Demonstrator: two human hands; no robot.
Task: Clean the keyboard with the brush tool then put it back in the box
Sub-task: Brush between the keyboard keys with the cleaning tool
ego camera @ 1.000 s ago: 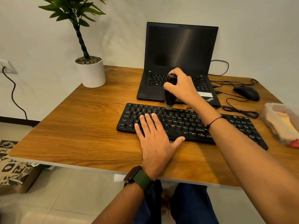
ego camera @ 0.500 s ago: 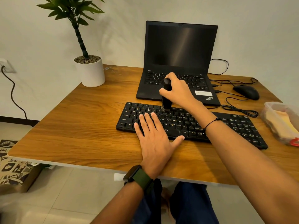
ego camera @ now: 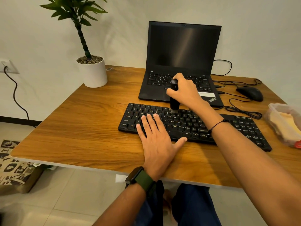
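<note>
Head view: right hand upright around brush, left hand flat.

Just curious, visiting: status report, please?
Right hand grips brush tool, bristles on keyboard. Left hand flat, steadying keyboard. Box waiting, far right. Nothing in the way.

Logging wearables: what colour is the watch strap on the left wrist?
Dark green strap, black watch body; seen in the head view.

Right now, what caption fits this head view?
Right hand brushes the keyboard with the brush; left hand steadies it.
</note>
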